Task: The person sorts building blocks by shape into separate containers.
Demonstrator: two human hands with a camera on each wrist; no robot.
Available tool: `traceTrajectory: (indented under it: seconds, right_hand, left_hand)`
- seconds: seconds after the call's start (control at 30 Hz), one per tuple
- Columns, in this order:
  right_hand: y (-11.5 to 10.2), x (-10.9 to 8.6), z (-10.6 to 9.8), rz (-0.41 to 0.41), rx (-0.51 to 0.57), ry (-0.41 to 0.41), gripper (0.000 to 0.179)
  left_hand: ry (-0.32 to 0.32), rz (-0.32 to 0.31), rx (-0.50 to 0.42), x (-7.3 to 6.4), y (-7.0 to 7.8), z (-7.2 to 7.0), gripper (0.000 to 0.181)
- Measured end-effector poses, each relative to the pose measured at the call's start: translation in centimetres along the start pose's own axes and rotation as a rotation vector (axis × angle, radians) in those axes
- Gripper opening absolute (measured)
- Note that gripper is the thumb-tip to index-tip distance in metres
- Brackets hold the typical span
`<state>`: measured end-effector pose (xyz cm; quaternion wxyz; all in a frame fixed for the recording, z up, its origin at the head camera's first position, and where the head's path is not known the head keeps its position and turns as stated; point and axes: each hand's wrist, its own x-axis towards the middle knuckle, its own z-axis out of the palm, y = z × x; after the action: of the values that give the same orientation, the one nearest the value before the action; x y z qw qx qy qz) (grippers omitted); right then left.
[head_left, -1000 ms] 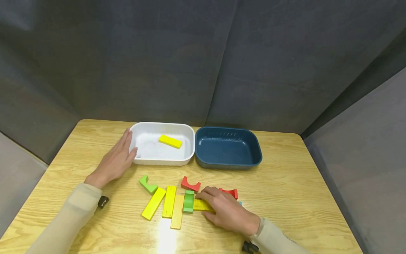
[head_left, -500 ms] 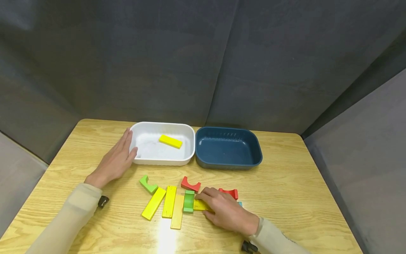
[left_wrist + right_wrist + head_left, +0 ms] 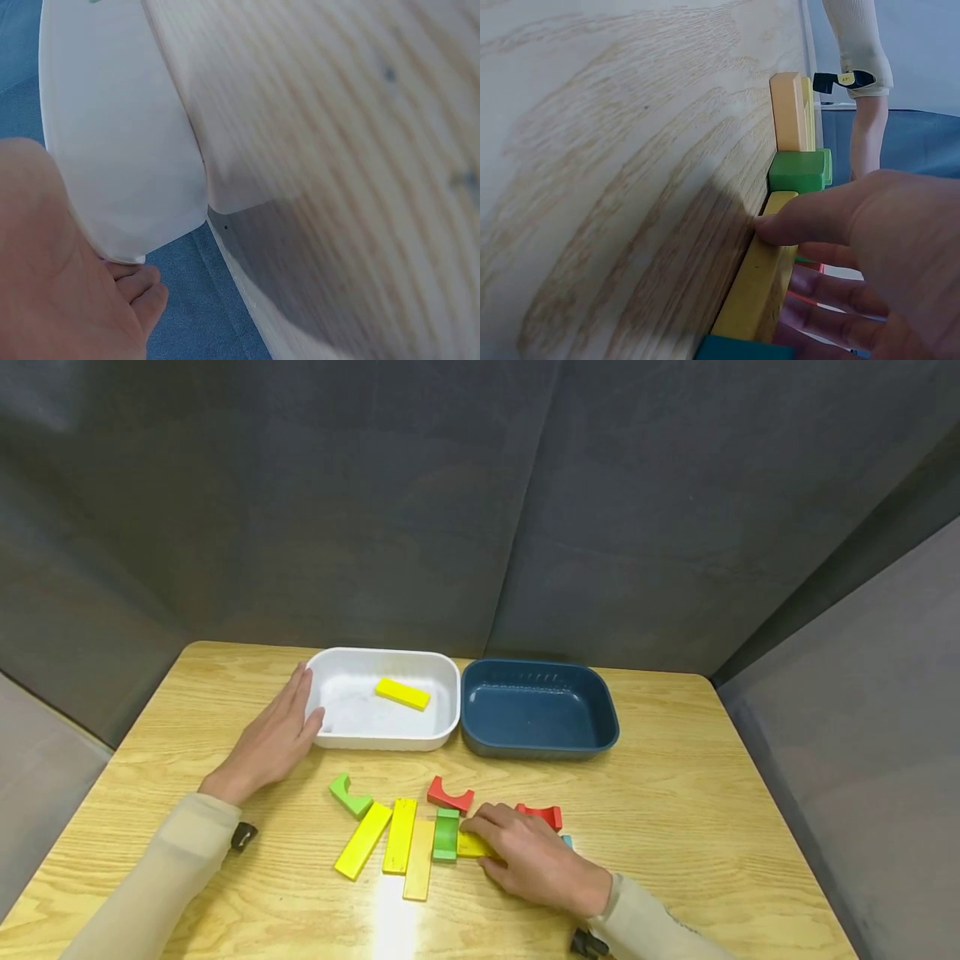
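Observation:
My left hand (image 3: 270, 739) rests against the left end of a white bin (image 3: 390, 744), fingers straight along its rim and the thumb at the near corner. A yellow block (image 3: 401, 693) lies inside that bin. On the table, my right hand (image 3: 536, 864) pinches a long yellow block (image 3: 759, 281); the thumb is on its near side and the fingers on its far side. One end of this block meets a green notched block (image 3: 446, 835). A teal block (image 3: 742, 349) is at the other end, mostly hidden by the hand in the head view.
A dark blue bin (image 3: 540, 750) adjoins the white one. Left of the green block lie two yellow blocks (image 3: 400, 837), a tan block (image 3: 418, 860) and a light green arch block (image 3: 349, 796). Two red arch blocks (image 3: 450, 795) lie behind. Grey curtains (image 3: 360, 510) stand beyond the table.

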<state>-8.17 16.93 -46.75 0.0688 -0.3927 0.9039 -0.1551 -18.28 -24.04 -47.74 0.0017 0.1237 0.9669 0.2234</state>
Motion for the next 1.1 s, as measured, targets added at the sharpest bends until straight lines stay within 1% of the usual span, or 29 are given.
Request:
traceTrajectory:
  seconds: [0.6, 0.83, 1.1]
  right_hand:
    - [-0.3, 0.1, -0.6, 0.015, -0.003, -0.002, 0.044]
    - [-0.3, 0.1, -1.1, 0.033, 0.013, -0.006, 0.046]
    - [-0.1, 0.3, -1.3, 0.015, 0.015, -0.001, 0.045]
  left_hand:
    - [0.010, 0.001, -0.005, 0.0, 0.0, -0.1, 0.076]
    - [0.005, 0.006, -0.007, 0.0, 0.0, 0.0, 0.076]
    - [0.004, 0.003, -0.006, -0.1, 0.1, -0.1, 0.076]
